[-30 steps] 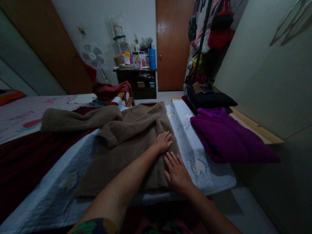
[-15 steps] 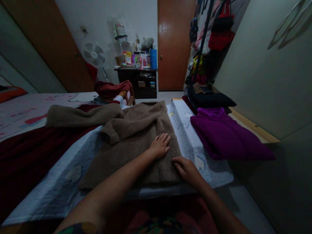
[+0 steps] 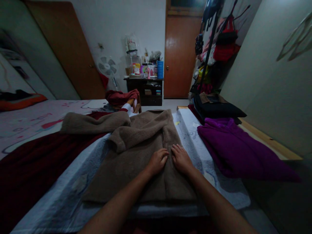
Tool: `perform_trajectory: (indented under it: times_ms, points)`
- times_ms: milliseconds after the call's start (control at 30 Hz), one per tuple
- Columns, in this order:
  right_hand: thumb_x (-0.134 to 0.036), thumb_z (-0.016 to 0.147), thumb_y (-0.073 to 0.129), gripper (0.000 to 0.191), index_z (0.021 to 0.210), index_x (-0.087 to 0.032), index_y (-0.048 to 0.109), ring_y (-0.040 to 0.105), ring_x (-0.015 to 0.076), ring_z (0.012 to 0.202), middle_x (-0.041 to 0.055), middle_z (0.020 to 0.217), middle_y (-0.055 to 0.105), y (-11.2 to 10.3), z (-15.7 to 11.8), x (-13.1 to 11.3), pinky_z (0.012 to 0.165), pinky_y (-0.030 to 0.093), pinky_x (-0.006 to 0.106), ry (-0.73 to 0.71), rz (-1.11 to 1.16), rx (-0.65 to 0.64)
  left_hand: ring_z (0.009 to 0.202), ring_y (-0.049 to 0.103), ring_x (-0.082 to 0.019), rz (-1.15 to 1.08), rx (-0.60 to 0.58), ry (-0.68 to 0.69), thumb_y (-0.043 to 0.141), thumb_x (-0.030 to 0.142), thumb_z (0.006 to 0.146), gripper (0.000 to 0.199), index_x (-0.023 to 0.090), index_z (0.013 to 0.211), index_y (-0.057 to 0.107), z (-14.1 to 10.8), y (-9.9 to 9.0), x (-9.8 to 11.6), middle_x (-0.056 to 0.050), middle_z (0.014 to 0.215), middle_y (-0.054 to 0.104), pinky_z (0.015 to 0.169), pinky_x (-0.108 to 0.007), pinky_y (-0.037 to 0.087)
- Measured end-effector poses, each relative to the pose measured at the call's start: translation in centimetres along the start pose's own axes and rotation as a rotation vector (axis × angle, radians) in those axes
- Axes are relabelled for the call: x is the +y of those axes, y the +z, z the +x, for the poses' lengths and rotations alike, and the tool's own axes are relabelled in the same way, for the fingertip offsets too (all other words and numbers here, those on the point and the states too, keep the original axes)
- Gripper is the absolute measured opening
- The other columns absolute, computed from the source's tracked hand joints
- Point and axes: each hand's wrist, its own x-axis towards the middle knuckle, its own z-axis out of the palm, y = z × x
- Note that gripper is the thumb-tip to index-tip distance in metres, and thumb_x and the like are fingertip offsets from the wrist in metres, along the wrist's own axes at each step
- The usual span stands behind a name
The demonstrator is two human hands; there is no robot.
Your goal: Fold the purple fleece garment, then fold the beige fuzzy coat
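Observation:
A brown fleece coat lies spread before me, one sleeve folded across its body and the other stretched out to the left. My left hand is on its front near the middle seam, fingers curled and thumb close to them, pinching the cloth there. Just right of that seam, my right hand rests flat on the coat with its fingers extended. The two hands are close but apart. Beneath the coat is a pale blue quilted cover.
To the right sit a folded purple garment and a stack of dark folded clothes. A dark red blanket spreads on the left. Farther back are a fan, a dark cabinet and a wooden door.
My left hand has come down the coat toward me and its fingers have curled. My right hand has moved up from the coat's right edge and flattened. The view has tilted up slightly.

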Motion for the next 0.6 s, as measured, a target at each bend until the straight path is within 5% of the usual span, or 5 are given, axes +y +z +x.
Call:
perform_trajectory:
  times_ms: [167, 300, 600]
  points:
    - [-0.021, 0.083, 0.050, 0.036, 0.114, -0.016, 0.066, 0.055, 0.0268, 0.119, 0.0121, 0.124, 0.064, -2.2, 1.6, -0.7, 0.102, 0.040, 0.038, 0.010, -0.065, -0.083, 0.130, 0.044, -0.024, 0.271, 0.274, -0.128, 0.051, 0.017, 0.084, 0.035, 0.019, 0.117, 0.062, 2.3, -3.2, -2.2, -0.010, 0.134, 0.056, 0.113, -0.045, 0.030]
    - [-0.021, 0.087, 0.041, 0.032, 0.094, -0.015, 0.071, 0.066, 0.0268, 0.095, 0.0141, 0.097, 0.072, -3.9, 5.6, -0.9, 0.085, 0.047, 0.036, 0.102, -0.060, -0.155, 0.140, 0.030, -0.030, 0.500, 0.311, -0.212, 0.051, 0.015, 0.081, 0.050, 0.019, 0.130, 0.052, 4.5, -4.5, -3.9, -0.012, 0.146, 0.044, 0.115, -0.060, 0.012]
    - [-0.009, 0.086, 0.034, 0.052, 0.136, -0.009, 0.048, 0.043, 0.0179, 0.132, 0.0124, 0.142, 0.050, 0.1, 16.6, 1.2, 0.109, 0.031, 0.030, 0.133, 0.092, 0.128, 0.140, 0.030, -0.030, 0.476, 0.254, -0.253, 0.049, 0.015, 0.082, 0.047, 0.021, 0.129, 0.053, 9.1, -3.0, -4.4, -0.012, 0.146, 0.045, 0.113, -0.061, 0.016]
